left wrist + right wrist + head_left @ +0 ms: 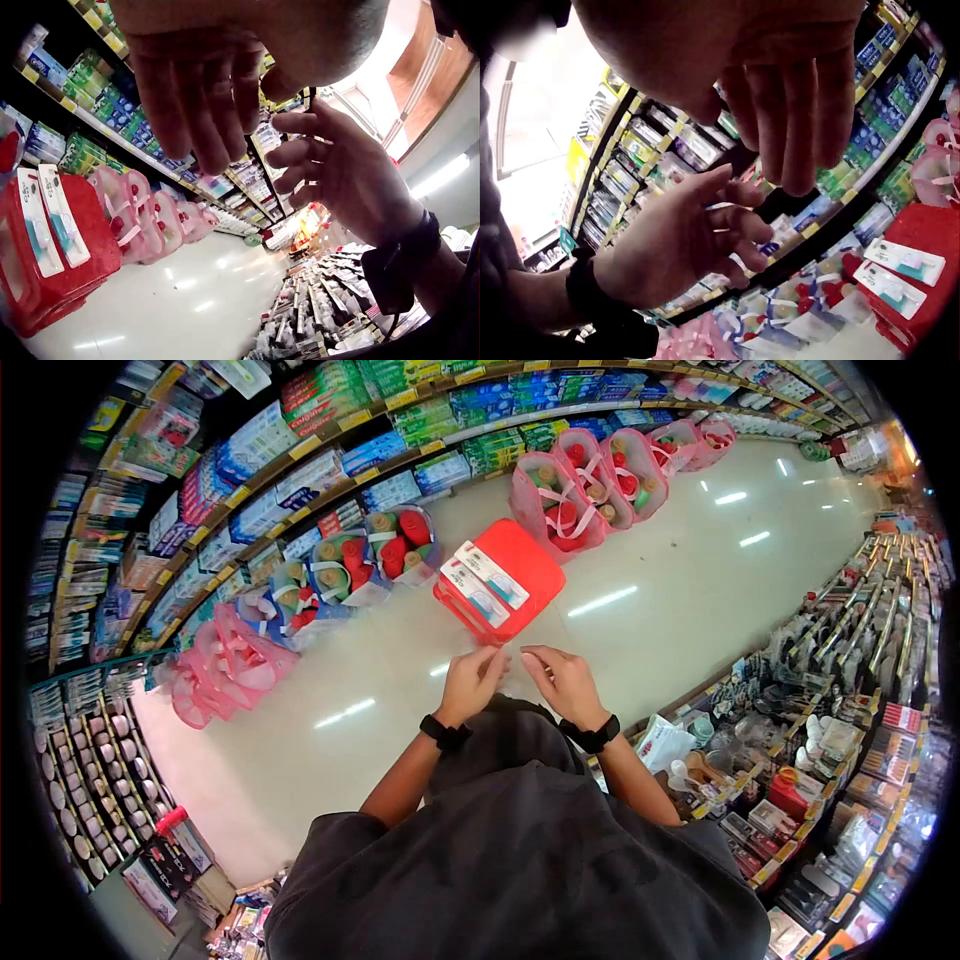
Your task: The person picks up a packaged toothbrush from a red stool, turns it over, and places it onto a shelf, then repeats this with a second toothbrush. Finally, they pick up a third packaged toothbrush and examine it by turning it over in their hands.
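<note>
My left hand [472, 685] and right hand [568, 685] are held up in front of my body, a small gap between them. Their fingers are loosely bent, and nothing shows in either hand. Just beyond the fingertips stands a red, flat-topped, stool-like piece [535, 560] with rounded corners. Two long white-and-teal packs lie side by side on its top: a far pack [493, 574] and a near pack [473, 594]. In the left wrist view the right hand [349, 169] faces the left one, fingers spread; both packs appear at the lower left.
Pink bags [560, 510] with red and green rolls stand right of the red piece; blue-edged bags [345, 565] and more pink bags [235, 660] stand left. Shelves of boxed goods [330, 470] curve behind. Kitchenware racks [790, 760] line the right side of the shiny floor [680, 600].
</note>
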Action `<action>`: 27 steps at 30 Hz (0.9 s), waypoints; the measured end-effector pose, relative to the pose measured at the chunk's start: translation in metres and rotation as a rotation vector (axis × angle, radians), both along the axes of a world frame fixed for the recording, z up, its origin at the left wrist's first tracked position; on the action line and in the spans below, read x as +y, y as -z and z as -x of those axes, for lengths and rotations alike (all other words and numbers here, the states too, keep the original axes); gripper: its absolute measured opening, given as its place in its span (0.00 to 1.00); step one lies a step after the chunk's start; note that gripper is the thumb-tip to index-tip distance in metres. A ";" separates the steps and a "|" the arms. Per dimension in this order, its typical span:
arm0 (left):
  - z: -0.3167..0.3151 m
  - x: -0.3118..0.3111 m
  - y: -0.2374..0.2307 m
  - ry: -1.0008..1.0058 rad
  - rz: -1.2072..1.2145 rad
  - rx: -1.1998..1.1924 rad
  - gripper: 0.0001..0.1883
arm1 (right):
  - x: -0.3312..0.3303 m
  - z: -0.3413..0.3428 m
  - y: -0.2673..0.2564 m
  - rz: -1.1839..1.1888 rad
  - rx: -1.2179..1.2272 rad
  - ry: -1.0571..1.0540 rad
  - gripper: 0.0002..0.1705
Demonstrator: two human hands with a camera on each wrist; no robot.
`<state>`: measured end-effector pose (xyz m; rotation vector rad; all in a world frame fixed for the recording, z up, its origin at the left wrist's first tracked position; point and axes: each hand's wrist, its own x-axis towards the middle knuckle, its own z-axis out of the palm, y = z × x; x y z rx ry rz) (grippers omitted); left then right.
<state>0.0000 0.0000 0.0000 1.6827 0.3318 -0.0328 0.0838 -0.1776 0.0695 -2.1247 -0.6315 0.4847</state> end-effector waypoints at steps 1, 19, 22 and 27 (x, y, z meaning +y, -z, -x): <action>-0.002 -0.008 0.002 -0.009 0.005 -0.013 0.13 | -0.007 0.000 -0.002 0.026 -0.013 0.000 0.15; -0.091 0.006 0.209 -0.358 0.307 0.445 0.17 | 0.053 -0.115 0.263 0.301 0.109 -0.172 0.27; -0.099 -0.019 0.261 -0.480 0.267 0.419 0.18 | 0.053 -0.135 0.303 0.333 0.158 -0.201 0.30; -0.128 -0.043 0.327 -0.696 0.198 0.382 0.22 | 0.065 -0.172 0.359 0.271 0.140 -0.249 0.36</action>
